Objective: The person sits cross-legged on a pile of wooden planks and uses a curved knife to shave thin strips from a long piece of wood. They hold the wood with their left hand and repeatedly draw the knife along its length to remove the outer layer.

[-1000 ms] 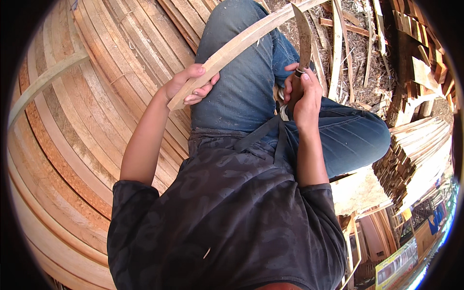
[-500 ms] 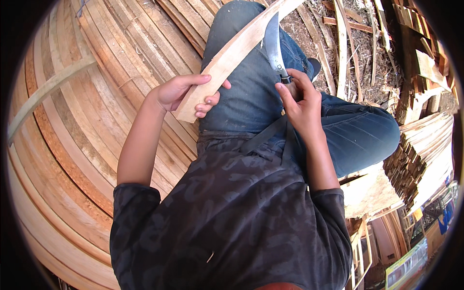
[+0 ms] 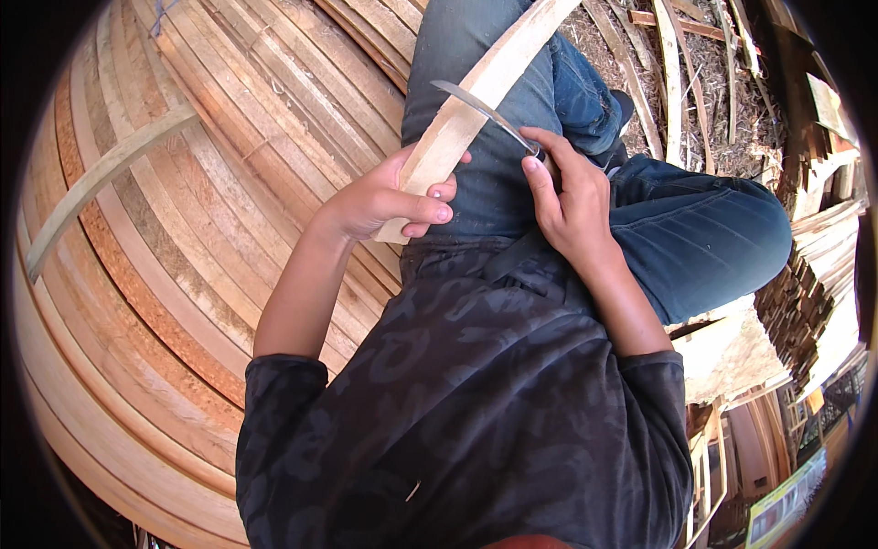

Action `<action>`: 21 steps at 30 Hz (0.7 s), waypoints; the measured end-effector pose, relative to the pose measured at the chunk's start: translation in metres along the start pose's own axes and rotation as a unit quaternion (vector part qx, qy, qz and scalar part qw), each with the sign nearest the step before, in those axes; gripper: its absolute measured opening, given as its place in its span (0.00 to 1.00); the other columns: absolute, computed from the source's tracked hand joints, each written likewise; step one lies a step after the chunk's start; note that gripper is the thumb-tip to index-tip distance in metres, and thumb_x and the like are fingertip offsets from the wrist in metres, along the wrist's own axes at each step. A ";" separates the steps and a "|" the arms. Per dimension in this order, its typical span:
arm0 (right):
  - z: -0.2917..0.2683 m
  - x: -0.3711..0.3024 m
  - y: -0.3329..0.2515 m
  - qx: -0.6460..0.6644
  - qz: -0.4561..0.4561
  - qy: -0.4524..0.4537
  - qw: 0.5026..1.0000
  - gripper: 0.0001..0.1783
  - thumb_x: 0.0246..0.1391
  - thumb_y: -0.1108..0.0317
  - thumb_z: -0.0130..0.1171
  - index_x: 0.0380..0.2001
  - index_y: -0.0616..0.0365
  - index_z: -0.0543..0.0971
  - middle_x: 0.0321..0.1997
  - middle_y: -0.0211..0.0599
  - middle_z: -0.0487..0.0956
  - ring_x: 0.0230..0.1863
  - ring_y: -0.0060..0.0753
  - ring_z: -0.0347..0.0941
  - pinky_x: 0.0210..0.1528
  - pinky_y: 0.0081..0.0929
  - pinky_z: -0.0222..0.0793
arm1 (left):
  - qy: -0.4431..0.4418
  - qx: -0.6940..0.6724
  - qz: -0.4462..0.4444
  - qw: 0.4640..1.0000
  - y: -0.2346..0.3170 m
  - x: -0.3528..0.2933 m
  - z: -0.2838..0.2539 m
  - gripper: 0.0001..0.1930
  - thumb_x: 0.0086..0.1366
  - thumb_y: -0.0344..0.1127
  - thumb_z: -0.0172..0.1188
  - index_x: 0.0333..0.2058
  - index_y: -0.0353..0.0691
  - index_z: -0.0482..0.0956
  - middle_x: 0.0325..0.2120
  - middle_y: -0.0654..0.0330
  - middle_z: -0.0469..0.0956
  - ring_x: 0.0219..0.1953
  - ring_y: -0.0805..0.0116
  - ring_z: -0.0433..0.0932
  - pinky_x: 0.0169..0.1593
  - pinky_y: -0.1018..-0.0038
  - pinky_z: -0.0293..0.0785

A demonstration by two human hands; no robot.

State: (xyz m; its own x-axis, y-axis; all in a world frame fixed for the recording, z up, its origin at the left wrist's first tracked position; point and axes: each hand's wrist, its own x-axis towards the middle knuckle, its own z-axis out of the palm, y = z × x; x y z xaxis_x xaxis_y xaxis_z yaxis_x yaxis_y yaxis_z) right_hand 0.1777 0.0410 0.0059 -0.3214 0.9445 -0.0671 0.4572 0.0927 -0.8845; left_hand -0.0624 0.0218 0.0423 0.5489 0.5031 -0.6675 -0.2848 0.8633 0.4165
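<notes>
While the left hand (image 3: 395, 197) firmly grips a plank (image 3: 498, 66), the right hand (image 3: 576, 199) clasps a knife (image 3: 496, 116). It crosses the plank.

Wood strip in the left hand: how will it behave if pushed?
Probably fairly stiff: the wood strip extends unkinked beyond the left hand. Likely manageable weight, since only that hand grips it. Its broad flat face suggests little rolling.

Hands (image 3: 366, 206): two. Knife (image 3: 489, 110): one. Held strip (image 3: 457, 128): one. Curved stick (image 3: 91, 183): one. Trouser legs (image 3: 704, 233): two. Sleeves (image 3: 283, 393): two. Planks (image 3: 165, 265): over ten.
</notes>
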 end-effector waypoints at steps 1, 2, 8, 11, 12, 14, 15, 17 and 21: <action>0.002 -0.001 0.003 -0.016 -0.021 0.009 1.000 0.13 0.53 0.66 0.64 0.41 0.58 0.78 0.23 0.38 0.76 0.21 0.37 0.72 0.25 0.31 0.66 | 0.005 -0.005 0.006 1.000 -0.003 0.001 0.005 0.32 0.54 0.24 0.65 0.56 0.37 0.62 0.27 0.68 0.67 0.22 0.81 0.66 0.22 0.83 0.63; 0.000 -0.001 0.001 -0.044 -0.037 0.014 0.998 0.12 0.54 0.66 0.63 0.39 0.59 0.78 0.21 0.39 0.74 0.21 0.39 0.72 0.25 0.33 0.66 | 0.007 -0.010 0.011 1.000 -0.006 0.004 0.010 0.31 0.54 0.24 0.65 0.56 0.37 0.62 0.27 0.68 0.66 0.21 0.82 0.66 0.21 0.83 0.63; -0.009 -0.002 -0.003 -0.048 -0.068 -0.029 0.996 0.13 0.58 0.60 0.59 0.32 0.59 0.73 0.22 0.43 0.75 0.24 0.52 0.73 0.27 0.41 0.68 | 0.085 0.074 0.037 0.993 -0.019 0.006 0.038 0.33 0.52 0.24 0.68 0.55 0.38 0.60 0.28 0.68 0.64 0.20 0.83 0.65 0.22 0.83 0.63; -0.014 -0.009 -0.001 -0.061 -0.044 -0.072 0.995 0.14 0.58 0.59 0.59 0.31 0.60 0.73 0.24 0.46 0.76 0.25 0.53 0.74 0.26 0.42 0.68 | 0.095 0.096 0.057 0.989 -0.024 0.006 0.049 0.33 0.52 0.25 0.68 0.55 0.38 0.60 0.28 0.68 0.63 0.24 0.84 0.64 0.27 0.83 0.63; -0.014 -0.010 0.001 -0.061 -0.049 -0.071 0.994 0.15 0.59 0.58 0.59 0.30 0.59 0.73 0.23 0.46 0.76 0.24 0.54 0.74 0.25 0.42 0.68 | 0.101 0.118 0.068 0.986 -0.024 0.006 0.050 0.33 0.52 0.25 0.69 0.55 0.37 0.60 0.29 0.68 0.63 0.24 0.84 0.63 0.28 0.84 0.63; -0.016 -0.010 0.002 -0.079 -0.046 -0.076 0.993 0.16 0.58 0.57 0.59 0.29 0.59 0.73 0.21 0.45 0.76 0.23 0.53 0.74 0.24 0.42 0.68 | 0.116 0.162 0.089 0.976 -0.025 0.004 0.051 0.34 0.52 0.26 0.69 0.54 0.36 0.60 0.29 0.68 0.62 0.26 0.84 0.62 0.29 0.84 0.62; -0.016 -0.009 0.002 -0.087 -0.046 -0.079 0.992 0.16 0.58 0.57 0.59 0.28 0.59 0.73 0.20 0.45 0.75 0.22 0.53 0.74 0.23 0.41 0.68 | 0.123 0.183 0.093 0.971 -0.023 0.002 0.050 0.34 0.51 0.26 0.70 0.54 0.36 0.61 0.29 0.68 0.62 0.26 0.84 0.61 0.29 0.84 0.62; -0.014 -0.004 0.004 -0.095 -0.057 -0.059 0.992 0.18 0.58 0.55 0.59 0.25 0.59 0.73 0.17 0.44 0.74 0.21 0.52 0.74 0.22 0.41 0.68 | 0.133 0.224 0.099 0.960 -0.017 0.001 0.049 0.34 0.51 0.27 0.70 0.54 0.35 0.61 0.29 0.68 0.62 0.25 0.83 0.61 0.29 0.84 0.62; -0.008 0.006 0.011 -0.132 -0.081 -0.023 0.988 0.21 0.57 0.50 0.60 0.23 0.58 0.72 0.16 0.43 0.74 0.20 0.50 0.74 0.21 0.40 0.69 | 0.133 0.228 0.098 0.960 -0.012 0.002 0.049 0.33 0.52 0.22 0.67 0.55 0.35 0.61 0.31 0.68 0.62 0.26 0.84 0.62 0.30 0.85 0.60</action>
State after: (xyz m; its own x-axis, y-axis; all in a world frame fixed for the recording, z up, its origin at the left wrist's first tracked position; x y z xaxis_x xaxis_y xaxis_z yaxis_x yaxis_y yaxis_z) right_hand 0.1875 0.0501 -0.0003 -0.4422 0.8960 0.0398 0.5945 0.3261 -0.7350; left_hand -0.0194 0.0103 0.0658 0.2832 0.6988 -0.6569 0.0447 0.6746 0.7368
